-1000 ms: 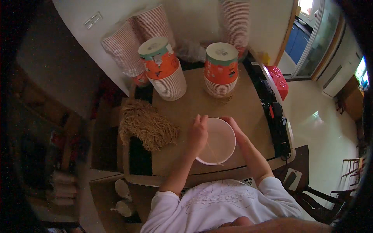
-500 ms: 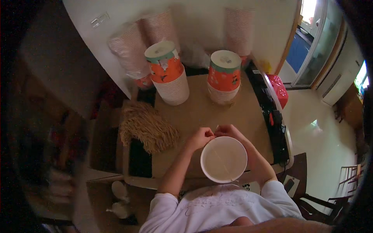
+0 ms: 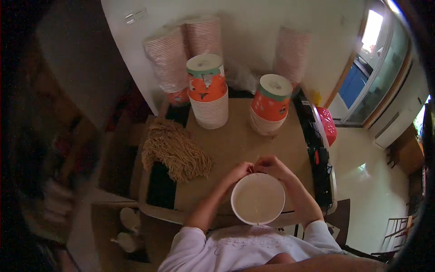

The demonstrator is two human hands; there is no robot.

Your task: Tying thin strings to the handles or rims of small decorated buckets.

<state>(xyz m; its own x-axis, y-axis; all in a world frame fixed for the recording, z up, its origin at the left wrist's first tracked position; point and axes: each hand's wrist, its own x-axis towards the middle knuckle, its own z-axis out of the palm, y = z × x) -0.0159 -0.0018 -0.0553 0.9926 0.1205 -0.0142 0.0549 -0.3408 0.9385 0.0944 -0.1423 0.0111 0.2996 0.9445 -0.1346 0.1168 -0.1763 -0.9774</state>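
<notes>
A white paper bucket (image 3: 258, 199) is tilted with its mouth toward me, close against my shirt. At its far rim my left hand (image 3: 242, 170) and my right hand (image 3: 271, 166) meet, fingers closed in a pinch. A thin pale cord (image 3: 258, 209) runs across the inside of the bucket toward the near rim, and a faint strand shows by my fingertips. The bucket's rim hides part of the fingers. To the left lies a heap of tan cords (image 3: 174, 152) on the table.
Two upside-down stacks of orange-and-white buckets, a left stack (image 3: 208, 97) and a right stack (image 3: 271, 104), stand on the brown tabletop (image 3: 240, 145). Taller wrapped stacks (image 3: 204, 38) lean by the wall. Black power strips (image 3: 322, 167) line the right edge; a red stool (image 3: 327, 127) stands beyond.
My view has shifted, so the table things sit lower in the picture. The bucket has turned a little, and my hands remain together at its far rim.
</notes>
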